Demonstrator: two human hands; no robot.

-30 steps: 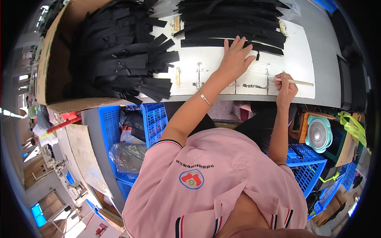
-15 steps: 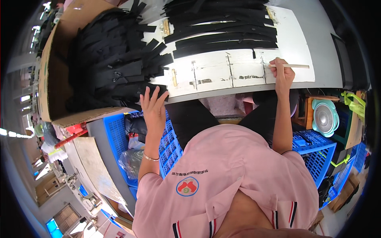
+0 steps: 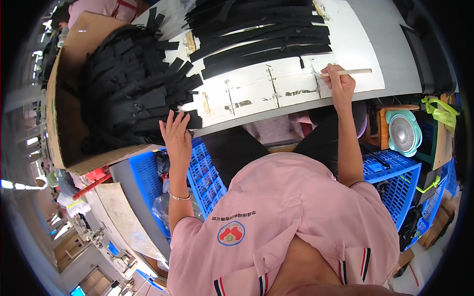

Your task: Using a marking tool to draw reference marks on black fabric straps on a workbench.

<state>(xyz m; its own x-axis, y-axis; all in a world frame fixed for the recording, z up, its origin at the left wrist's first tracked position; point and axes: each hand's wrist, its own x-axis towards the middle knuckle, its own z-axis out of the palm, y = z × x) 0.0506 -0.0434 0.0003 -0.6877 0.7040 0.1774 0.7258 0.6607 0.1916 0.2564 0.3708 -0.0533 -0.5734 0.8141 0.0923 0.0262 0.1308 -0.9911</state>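
My left hand (image 3: 177,135) rests with fingers spread at the near end of a heap of black fabric strips (image 3: 126,93), fingertips touching the strips at the table edge. Some carry small metal parts that look like zipper pulls. In my right hand (image 3: 340,88) a thin pale stick (image 3: 356,71) is pinched between thumb and fingers. Its left end lies over the white board (image 3: 256,98), close to a dark line drawn there. More black strips (image 3: 266,52) lie side by side across the board's far part, beyond my right hand.
An open cardboard box (image 3: 61,113) holds the heap at left. The grey table (image 3: 402,74) extends past the board. Blue plastic crates (image 3: 148,182) stand beside my left arm, others on the right. A teal-rimmed fan (image 3: 404,133) is at right. Part of a person in pink (image 3: 101,11) shows far left.
The whole view has shifted slightly, bringing a person's pink clothing into sight at the far left. Both hands keep about the same place and grip relative to the board.
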